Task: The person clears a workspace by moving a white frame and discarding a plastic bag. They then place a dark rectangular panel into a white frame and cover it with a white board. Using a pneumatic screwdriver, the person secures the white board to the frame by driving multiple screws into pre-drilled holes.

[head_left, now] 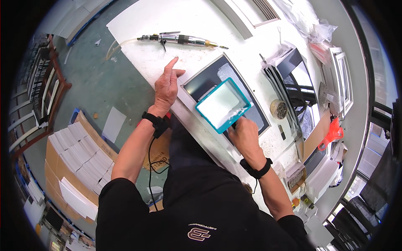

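My right hand (246, 137) is closed around the dark handle of a teal-rimmed rectangular tool (202, 105) with a whitish face. The tool is over a dark framed panel (202, 82) on the white table, covering part of it. A pale, patchy streak (227, 72) runs along the panel's surface. Whether the tool touches the panel, I cannot tell. Near the panel's left corner my left hand (167, 88) is open and holds nothing, with its index finger stretched forward. Black bands circle both wrists.
An air screwdriver (188, 40) with a hose lies toward the table's far edge. Right of the panel stand a round tub of small metal pieces (278, 109) and several upright dark panels (293, 71). Stacked white pieces fill a carton (81, 152) on the floor at left.
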Available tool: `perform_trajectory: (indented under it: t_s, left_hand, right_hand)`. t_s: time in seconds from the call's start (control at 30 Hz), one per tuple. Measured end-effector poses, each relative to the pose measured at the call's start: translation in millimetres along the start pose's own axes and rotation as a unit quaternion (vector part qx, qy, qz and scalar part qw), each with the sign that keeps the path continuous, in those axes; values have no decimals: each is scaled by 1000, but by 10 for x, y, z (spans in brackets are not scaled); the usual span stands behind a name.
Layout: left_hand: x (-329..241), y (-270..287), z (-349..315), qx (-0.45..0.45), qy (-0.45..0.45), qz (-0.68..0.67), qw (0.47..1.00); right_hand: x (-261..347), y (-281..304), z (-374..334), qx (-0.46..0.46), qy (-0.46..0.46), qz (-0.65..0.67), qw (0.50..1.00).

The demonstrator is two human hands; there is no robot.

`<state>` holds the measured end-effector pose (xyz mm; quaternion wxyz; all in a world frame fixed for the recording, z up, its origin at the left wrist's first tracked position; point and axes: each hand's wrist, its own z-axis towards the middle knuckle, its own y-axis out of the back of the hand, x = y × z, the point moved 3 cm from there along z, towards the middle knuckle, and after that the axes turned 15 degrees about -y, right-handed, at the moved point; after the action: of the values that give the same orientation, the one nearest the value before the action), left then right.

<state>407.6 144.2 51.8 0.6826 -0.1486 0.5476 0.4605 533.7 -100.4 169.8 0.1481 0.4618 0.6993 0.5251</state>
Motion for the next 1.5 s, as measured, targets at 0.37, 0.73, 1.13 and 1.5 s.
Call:
perform_trajectory:
  t_s: [0.37, 0.73, 1.13, 1.5]
  left_hand:
    - [29, 23, 62, 20, -31, 54, 998]
    - [-50, -53, 90, 49, -134, 156, 977]
    - [-130, -106, 124, 71, -147, 208, 964]
    - [-83, -151, 97, 83, -151, 240, 955]
  right_hand:
    - [114, 226, 695, -85, 2, 215, 973]
    - [-95, 297, 817, -82, 3, 105, 991]
    - [-387, 208, 516, -64, 2, 23, 998]
    - [-1877, 132, -1067, -38, -176, 52, 982]
